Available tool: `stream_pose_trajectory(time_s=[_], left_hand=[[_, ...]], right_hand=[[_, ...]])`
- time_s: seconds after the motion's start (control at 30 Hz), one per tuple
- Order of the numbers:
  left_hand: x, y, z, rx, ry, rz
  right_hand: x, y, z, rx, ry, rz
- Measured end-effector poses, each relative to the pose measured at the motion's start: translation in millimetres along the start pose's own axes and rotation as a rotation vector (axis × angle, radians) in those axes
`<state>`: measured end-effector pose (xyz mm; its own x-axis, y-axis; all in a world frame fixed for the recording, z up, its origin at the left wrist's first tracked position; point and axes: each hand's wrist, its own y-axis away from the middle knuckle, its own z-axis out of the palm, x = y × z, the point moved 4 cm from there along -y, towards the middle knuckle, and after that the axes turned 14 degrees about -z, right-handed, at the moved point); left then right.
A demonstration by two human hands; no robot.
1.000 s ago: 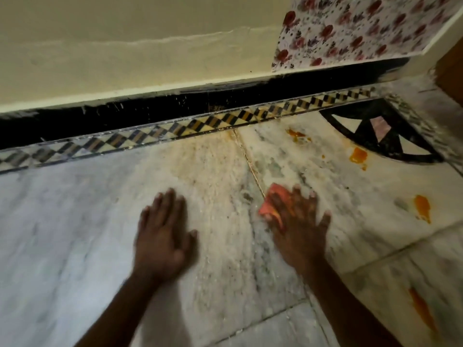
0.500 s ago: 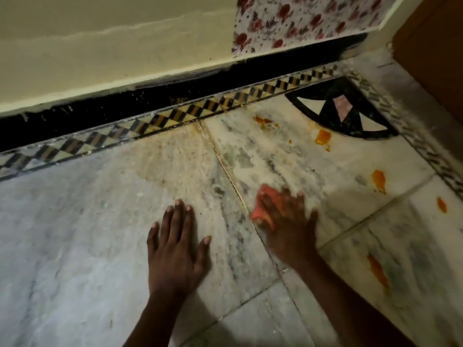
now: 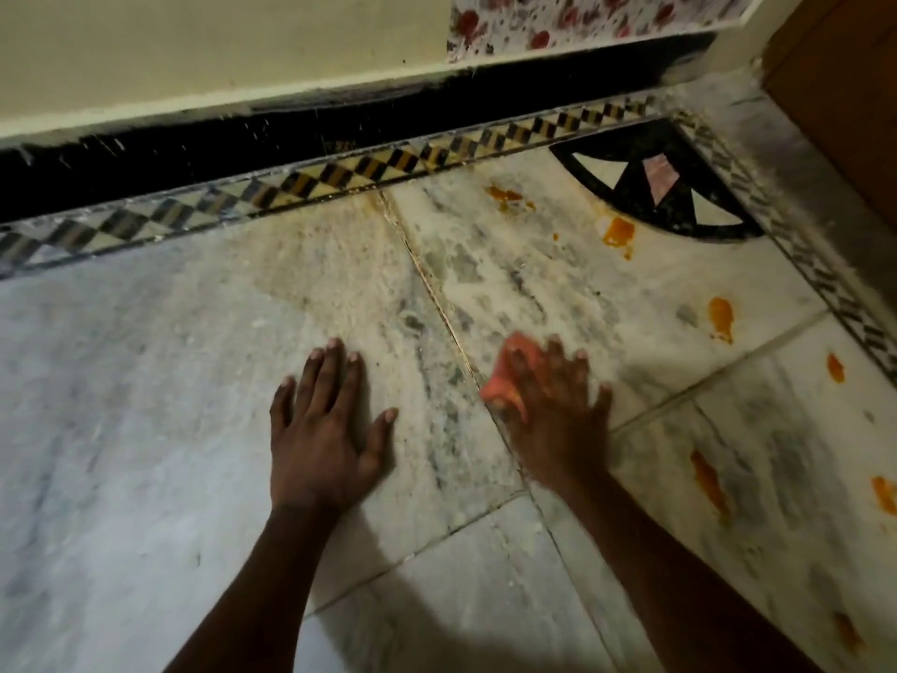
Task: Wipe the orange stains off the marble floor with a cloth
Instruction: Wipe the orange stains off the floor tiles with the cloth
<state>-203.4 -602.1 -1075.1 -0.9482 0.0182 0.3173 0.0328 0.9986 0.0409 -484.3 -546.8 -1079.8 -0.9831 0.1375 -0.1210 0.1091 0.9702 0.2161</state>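
Landmark: the floor joint, the long seam running from the patterned border down toward me; I place everything off it.
Right hand: my right hand sits just right of the joint, palm down, fingers spread flat over the cloth, pressing it to the marble rather than pinching it. The hand is blurred, so I cannot tell finger detail.
Cloth: pinkish orange, bunched, touching the floor right at the joint; only its left and far edges show past my fingers.
Left hand: my left hand lies left of the joint, flat and splayed, holding nothing, as a brace I judge.
Stains: every clear orange stain lies right of the joint: two far ones near the border, one farther right, a long streak nearer me.
Direction: from the cloth, the stains all lie away from the joint, to the right.
Nearer hand: the right, by far.
Judgement: much still to wipe; I would sweep the cloth rightward next.
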Motion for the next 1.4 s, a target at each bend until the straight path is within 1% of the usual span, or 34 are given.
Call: stream_pose_trajectory(time_s=[0.07, 0.1, 0.13, 0.17, 0.23, 0.3, 0.33, 0.37, 0.43, 0.53, 0.63, 0.7, 0.77, 0.83, 0.87, 0.93, 1.0, 1.07, 1.1, 1.17, 1.23, 1.27, 1.3, 1.33, 1.4], left_hand=[[-1.9, -0.9, 1.7, 0.025, 0.002, -0.001], [-1.7, 1.1, 2.5, 0.032, -0.003, 0.001], [-1.6, 2.3, 2.8, 0.036, -0.007, 0.005], [-1.3, 2.8, 2.8, 0.038, -0.003, 0.008], [0.8, 5.3, 2.3, 0.046, 0.011, 0.015], [2.3, 9.4, 0.7, 0.051, 0.030, 0.024], [2.1, 11.8, -0.7, 0.056, 0.055, 0.029], [2.6, 19.9, -0.8, 0.065, 0.084, 0.042], [6.7, 43.4, 1.8, 0.064, 0.138, 0.035], [32.8, 102.3, 20.9, -0.003, 0.096, 0.033], [67.7, 155.6, 41.5, -0.015, 0.016, 0.071], [82.2, 176.1, 50.3, -0.017, -0.025, 0.081], [89.1, 185.2, 52.3, -0.026, -0.041, 0.075], [89.4, 188.2, 53.2, -0.039, -0.049, 0.072], [90.3, 191.4, 52.9, -0.057, -0.056, 0.077], [94.4, 203.5, 54.9, -0.097, -0.076, 0.099], [99.8, 219.9, 59.6, -0.099, -0.075, 0.112], [104.3, 235.6, 63.6, -0.085, -0.073, 0.099], [105.5, 240.3, 65.6, -0.073, -0.075, 0.095], [104.9, 241.9, 67.1, -0.054, -0.072, 0.087], [103.7, 240.6, 66.8, -0.046, -0.067, 0.095], [103.8, 240.8, 66.7, -0.045, -0.064, 0.099], [103.8, 241.5, 66.8, -0.043, -0.058, 0.100], [103.8, 241.6, 66.8, -0.039, -0.055, 0.101], [105.7, 241.6, 66.7, -0.033, -0.048, 0.098]], right_hand=[[26.5, -24.0, -4.5, 0.062, -0.072, 0.206], [30.8, -38.9, -6.3, 0.074, -0.134, 0.268], [26.8, -51.0, -8.2, 0.065, -0.169, 0.283], [18.2, -58.2, -8.7, 0.058, -0.180, 0.259], [-4.1, -46.0, -4.4, 0.056, -0.144, 0.093], [-17.9, 6.1, 8.7, 0.099, -0.044, -0.061], [-16.5, 36.8, 15.8, 0.118, -0.023, -0.084], [-8.0, 68.9, 22.4, 0.128, -0.022, -0.069], [21.6, 105.6, 27.4, 0.112, -0.033, 0.051], [56.8, 95.2, 18.6, 0.086, -0.096, 0.182], [51.1, 67.6, 14.5, 0.081, -0.177, 0.197], [36.9, 80.6, 21.3, 0.112, -0.132, 0.069], [26.9, 124.1, 29.3, 0.171, -0.062, -0.097], [31.0, 172.0, 37.1, 0.176, -0.033, -0.174], [41.4, 190.0, 41.7, 0.159, -0.025, -0.153], [68.7, 201.7, 43.1, 0.123, -0.023, -0.009], [87.5, 182.8, 37.6, 0.125, -0.070, 0.151], [88.2, 152.9, 29.1, 0.125, -0.181, 0.231], [81.7, 142.5, 26.3, 0.131, -0.211, 0.212], [58.7, 141.2, 26.9, 0.150, -0.188, 0.056], [38.6, 175.1, 36.6, 0.180, -0.116, -0.104], [37.2, 200.2, 43.2, 0.189, -0.084, -0.144], [41.8, 226.4, 49.2, 0.207, -0.060, -0.136], [53.4, 249.7, 54.6, 0.214, -0.056, -0.075], [89.9, 274.6, 57.2, 0.223, -0.063, 0.128]])
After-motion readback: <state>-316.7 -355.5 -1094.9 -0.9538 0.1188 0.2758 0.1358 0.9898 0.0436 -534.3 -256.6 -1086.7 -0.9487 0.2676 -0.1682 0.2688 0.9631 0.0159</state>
